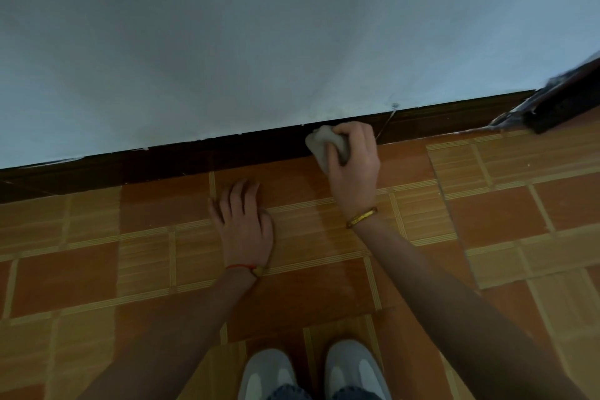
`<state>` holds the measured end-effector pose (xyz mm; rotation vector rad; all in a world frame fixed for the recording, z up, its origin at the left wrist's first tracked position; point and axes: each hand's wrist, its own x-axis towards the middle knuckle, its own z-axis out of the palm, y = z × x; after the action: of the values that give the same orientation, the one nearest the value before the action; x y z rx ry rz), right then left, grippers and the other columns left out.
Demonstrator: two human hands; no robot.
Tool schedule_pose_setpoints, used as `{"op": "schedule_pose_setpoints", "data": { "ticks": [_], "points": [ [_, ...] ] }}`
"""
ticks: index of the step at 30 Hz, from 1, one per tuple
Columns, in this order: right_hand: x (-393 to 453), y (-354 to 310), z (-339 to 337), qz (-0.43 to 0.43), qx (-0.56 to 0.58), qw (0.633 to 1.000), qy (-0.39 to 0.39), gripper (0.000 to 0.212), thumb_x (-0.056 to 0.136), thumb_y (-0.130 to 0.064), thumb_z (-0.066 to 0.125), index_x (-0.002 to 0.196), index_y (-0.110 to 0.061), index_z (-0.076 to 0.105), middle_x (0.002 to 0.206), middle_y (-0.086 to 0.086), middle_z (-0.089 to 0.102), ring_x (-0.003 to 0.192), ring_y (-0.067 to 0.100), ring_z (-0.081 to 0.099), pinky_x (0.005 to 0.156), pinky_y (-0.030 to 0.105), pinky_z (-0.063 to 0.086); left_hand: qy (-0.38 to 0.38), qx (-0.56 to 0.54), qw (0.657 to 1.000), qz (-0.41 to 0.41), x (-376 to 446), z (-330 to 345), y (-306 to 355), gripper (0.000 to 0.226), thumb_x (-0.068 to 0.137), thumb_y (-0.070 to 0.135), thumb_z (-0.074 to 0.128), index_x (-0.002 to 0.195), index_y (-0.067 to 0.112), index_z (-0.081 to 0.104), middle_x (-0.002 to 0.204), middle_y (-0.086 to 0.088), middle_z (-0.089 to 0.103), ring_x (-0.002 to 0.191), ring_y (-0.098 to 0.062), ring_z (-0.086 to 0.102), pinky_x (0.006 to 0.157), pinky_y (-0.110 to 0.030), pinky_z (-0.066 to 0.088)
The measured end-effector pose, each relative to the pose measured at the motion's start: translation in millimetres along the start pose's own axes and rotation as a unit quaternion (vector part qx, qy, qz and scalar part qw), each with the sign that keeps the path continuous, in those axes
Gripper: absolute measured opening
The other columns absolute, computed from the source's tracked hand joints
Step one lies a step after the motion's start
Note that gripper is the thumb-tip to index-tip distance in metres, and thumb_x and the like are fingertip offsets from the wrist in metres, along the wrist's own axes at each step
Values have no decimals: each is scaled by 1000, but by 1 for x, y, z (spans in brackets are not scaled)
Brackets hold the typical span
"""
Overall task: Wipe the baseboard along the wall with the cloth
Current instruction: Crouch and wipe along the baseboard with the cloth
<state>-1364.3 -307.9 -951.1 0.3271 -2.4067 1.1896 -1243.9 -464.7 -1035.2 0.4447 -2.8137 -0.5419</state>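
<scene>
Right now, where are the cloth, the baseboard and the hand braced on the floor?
cloth (319, 143), head view, on its pale bunched part left of the right hand's fingers.
baseboard (227, 153), head view, on its dark face.
left hand (245, 224), head view, on its back.

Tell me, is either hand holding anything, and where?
The right hand grips a bunched grey cloth around its middle. The left hand holds nothing, resting flat on the floor.

text: none legible | labels: none | brands: none | numbers: none | signs: none
</scene>
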Motion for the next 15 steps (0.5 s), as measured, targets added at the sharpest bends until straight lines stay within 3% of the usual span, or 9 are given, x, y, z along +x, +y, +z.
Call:
{"op": "schedule_pose_setpoints", "data": {
  "ticks": [2, 5, 8, 11, 15],
  "points": [
    [6, 16, -13, 35, -20, 998, 39, 17, 84, 3, 61, 100, -2, 58, 102, 7, 55, 94, 19, 54, 80, 25, 47, -11, -19, 1000, 18, 5, 4, 13, 52, 92, 24, 39, 140, 13, 52, 144, -12, 50, 135, -35, 39, 117, -64, 18],
    [17, 40, -33, 105, -53, 988, 103, 19, 85, 1, 60, 103, -3, 57, 107, 6, 55, 97, 10, 51, 83, 9, 41, -32, -22, 999, 29, 13, 11, 27, 52, 92, 25, 39, 141, 13, 51, 143, -13, 49, 135, -34, 37, 116, -66, 21],
    [27, 54, -43, 136, -65, 976, 157, 20, 85, 1, 59, 104, -2, 56, 109, 10, 55, 98, 8, 51, 85, 11, 44, -64, -16, 998, 24, 15, 18, 42, 54, 93, 28, 36, 144, 14, 47, 146, -12, 46, 138, -34, 34, 117, -67, 19],
    [21, 43, -36, 117, -57, 984, 123, 21, 83, 3, 60, 103, -2, 56, 109, 7, 53, 99, 10, 51, 86, 14, 44, -91, 0, 996, 22, 14, 25, 46, 54, 95, 31, 34, 146, 17, 43, 150, -12, 41, 142, -34, 30, 118, -68, 11],
    [3, 23, -14, 13, -35, 999, 4, 22, 82, 6, 63, 102, -1, 59, 106, 9, 55, 98, 21, 54, 82, 24, 46, -94, 28, 995, 29, 12, 28, 43, 55, 95, 33, 34, 147, 16, 42, 151, -13, 40, 143, -35, 30, 117, -69, 12]
  ]
}}
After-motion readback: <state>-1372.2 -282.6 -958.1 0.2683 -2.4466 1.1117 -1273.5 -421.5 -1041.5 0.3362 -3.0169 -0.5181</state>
